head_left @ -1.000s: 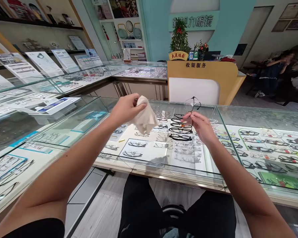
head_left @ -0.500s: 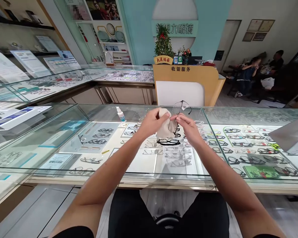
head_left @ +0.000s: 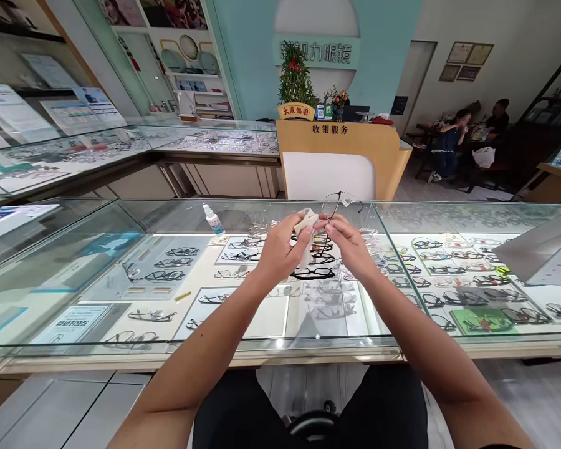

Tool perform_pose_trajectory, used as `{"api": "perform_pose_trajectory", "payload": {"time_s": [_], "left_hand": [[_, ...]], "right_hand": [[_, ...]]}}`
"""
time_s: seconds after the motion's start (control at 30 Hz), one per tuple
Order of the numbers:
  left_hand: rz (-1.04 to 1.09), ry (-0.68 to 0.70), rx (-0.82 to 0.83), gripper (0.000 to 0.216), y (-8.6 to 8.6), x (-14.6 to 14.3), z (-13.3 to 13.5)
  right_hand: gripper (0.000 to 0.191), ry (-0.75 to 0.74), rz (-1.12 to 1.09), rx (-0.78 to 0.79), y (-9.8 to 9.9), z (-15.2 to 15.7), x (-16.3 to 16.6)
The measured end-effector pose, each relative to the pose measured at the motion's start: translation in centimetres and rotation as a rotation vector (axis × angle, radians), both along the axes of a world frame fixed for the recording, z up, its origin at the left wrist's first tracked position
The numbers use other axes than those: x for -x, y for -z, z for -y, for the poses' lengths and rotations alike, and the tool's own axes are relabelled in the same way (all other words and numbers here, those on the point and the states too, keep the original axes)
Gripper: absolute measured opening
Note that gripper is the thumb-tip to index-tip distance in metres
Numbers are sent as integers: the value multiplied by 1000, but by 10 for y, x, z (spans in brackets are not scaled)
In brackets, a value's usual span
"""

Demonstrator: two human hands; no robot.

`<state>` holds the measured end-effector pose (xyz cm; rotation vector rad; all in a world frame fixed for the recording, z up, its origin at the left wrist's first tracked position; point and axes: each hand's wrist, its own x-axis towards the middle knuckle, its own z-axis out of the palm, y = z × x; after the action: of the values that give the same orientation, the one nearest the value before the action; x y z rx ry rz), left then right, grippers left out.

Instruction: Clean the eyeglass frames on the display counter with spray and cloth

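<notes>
My left hand (head_left: pixel 280 248) is closed around a cream-coloured cleaning cloth (head_left: pixel 307 219), bunched between thumb and fingers. Close beside it, my right hand (head_left: pixel 351 244) pinches a pair of thin dark-rimmed eyeglasses (head_left: pixel 339 194). One lens and a temple stick up above the fingers, with a small white tag on the frame. The other lens is mostly hidden behind my hands and the cloth. Below both hands lies a pair of black-framed glasses (head_left: pixel 313 274) on the glass display counter (head_left: pixel 262 347). A white spray bottle (head_left: pixel 214 219) stands on the counter to the left.
Under the glass, many frames lie in rows, some on a green tray (head_left: pixel 481 322). A folded white display card (head_left: pixel 545 246) stands at the right. Beyond the counter is a wooden cashier desk (head_left: pixel 341 140) with a plant (head_left: pixel 295 78). Two people sit at the far right.
My left hand has shifted the cloth, which is now more crumpled and closer to the fingers. The whole view has turned slightly to the right. The eyeglasses remain in my right hand.
</notes>
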<state>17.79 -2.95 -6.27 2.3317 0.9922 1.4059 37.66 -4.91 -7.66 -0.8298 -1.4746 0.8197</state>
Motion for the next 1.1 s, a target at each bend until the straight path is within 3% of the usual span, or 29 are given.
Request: {"api": "perform_pose_trajectory", "payload": {"time_s": [0.43,0.7,0.8,1.0,1.1], "left_hand": [[54,213,233,43,3,-3,4],[96,306,257,58,5,-2,2],[247,389,406,64,6,-5,3],[526,342,670,58,11,-14,0],[569,405,840,58,15,-16,-3]], "right_hand": [[29,-149,-134,46,7,-4,2],[36,-84,-137,52,12,-7,0],[41,-90,-155,84,11,-6,1],[37,-138,-165,85,10,-4,0],[34,-155,-164,79,10,-4,-1]]}}
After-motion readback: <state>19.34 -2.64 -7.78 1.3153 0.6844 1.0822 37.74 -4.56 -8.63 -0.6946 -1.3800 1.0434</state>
